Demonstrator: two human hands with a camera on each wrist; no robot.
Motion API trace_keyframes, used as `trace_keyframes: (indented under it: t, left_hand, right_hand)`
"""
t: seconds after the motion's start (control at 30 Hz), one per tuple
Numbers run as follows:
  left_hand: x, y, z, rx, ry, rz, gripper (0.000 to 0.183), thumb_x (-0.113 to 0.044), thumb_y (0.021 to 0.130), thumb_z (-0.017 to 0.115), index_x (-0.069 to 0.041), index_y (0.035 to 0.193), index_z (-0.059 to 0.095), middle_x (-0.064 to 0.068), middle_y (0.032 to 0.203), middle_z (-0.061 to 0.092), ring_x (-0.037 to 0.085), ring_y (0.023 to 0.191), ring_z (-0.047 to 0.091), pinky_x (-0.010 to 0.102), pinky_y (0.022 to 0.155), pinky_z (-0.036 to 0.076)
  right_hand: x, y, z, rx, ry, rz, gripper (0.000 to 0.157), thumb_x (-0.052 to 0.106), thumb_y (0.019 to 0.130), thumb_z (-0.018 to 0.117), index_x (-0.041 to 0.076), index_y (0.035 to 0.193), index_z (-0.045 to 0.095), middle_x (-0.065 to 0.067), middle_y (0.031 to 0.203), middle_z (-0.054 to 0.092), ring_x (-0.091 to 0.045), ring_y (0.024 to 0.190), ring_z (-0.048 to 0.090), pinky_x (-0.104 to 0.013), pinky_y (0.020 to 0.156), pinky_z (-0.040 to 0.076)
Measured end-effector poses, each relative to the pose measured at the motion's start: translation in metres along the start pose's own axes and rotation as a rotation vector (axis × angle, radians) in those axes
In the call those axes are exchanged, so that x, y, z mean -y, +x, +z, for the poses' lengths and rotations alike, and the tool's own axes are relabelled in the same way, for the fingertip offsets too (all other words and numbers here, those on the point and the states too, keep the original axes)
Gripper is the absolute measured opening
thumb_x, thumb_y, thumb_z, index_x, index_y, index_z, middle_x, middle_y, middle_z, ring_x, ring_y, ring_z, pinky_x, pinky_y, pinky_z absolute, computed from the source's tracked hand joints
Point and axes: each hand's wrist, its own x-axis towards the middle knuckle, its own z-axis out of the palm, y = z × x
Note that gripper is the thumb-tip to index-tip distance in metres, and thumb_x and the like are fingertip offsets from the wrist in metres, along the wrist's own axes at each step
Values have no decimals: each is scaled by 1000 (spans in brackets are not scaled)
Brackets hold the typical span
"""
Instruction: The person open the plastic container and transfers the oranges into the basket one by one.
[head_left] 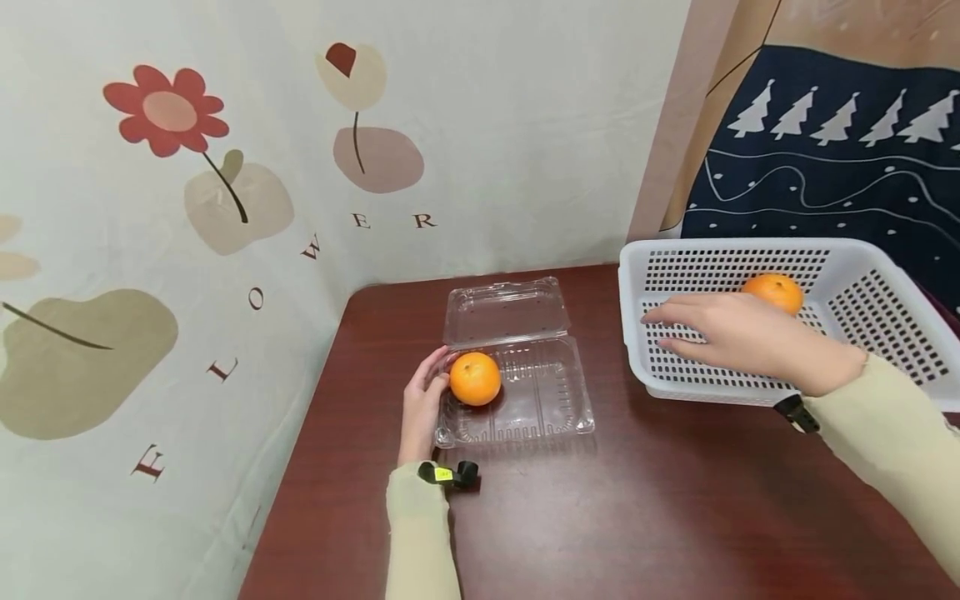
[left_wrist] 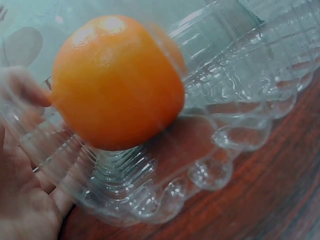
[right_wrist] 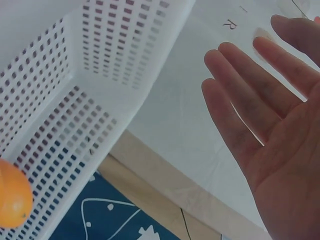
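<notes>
A clear plastic clamshell container (head_left: pixel 551 408) lies on the table with its lid folded back. Inside, against the left wall, sits an orange (head_left: pixel 475 379). My left hand (head_left: pixel 422 408) holds the container's left edge, its thumb close to the orange. Through the transparent wall, the left wrist view shows that orange (left_wrist: pixel 117 82) large, with the palm (left_wrist: pixel 25 200) beside it. Over the left part of a white perforated basket (head_left: pixel 637 333) hovers my right hand (head_left: pixel 738 337), fingers extended and holding nothing. Another orange (head_left: pixel 776 293) lies in the basket behind that hand, partly hidden by it.
The dark red-brown table (head_left: pixel 570 525) bears both containers, the basket on the right. The open lid (head_left: pixel 506 312) reaches toward the back edge. A pale curtain (head_left: pixel 510 167) with flower prints hangs behind and left; a navy cloth (head_left: pixel 840 183) with white trees hangs behind the basket.
</notes>
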Motion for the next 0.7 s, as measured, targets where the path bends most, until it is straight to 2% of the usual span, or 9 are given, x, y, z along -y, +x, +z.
trace_keyframes:
  t: [0.17, 0.33, 0.5, 0.7]
  left_hand:
    - [12, 5, -2, -7, 10, 27, 37, -10, 91, 44, -22, 125, 51, -2, 120, 56, 11, 114, 48, 33, 99, 34]
    - [15, 6, -2, -16, 29, 42, 37, -12, 91, 44, -23, 126, 51, -1, 121, 55, 13, 114, 47, 36, 99, 34]
    - [10, 4, -2, -3, 5, 21, 38, -9, 91, 44, -21, 126, 51, -1, 122, 55, 12, 114, 47, 33, 99, 33]
    - [-5, -3, 2, 11, -2, 22, 38, -4, 91, 42, -12, 128, 48, 7, 123, 53, 17, 116, 46, 33, 99, 33]
  right_hand:
    - [1, 2, 3, -12, 20, -20, 36, 33, 82, 61, 20, 115, 60, -1, 116, 58, -20, 109, 52, -41, 89, 42]
    - [3, 5, 8, -70, 34, -43, 35, 30, 80, 64, 20, 112, 61, 1, 111, 61, -17, 103, 56, -39, 83, 46]
    - [6, 9, 14, -119, 49, -87, 32, 29, 79, 64, 19, 109, 63, 5, 105, 62, -12, 97, 57, -34, 81, 47]
    - [10, 12, 21, -123, 84, -100, 30, 28, 81, 63, 21, 110, 62, 9, 102, 61, -6, 88, 57, -29, 73, 48]
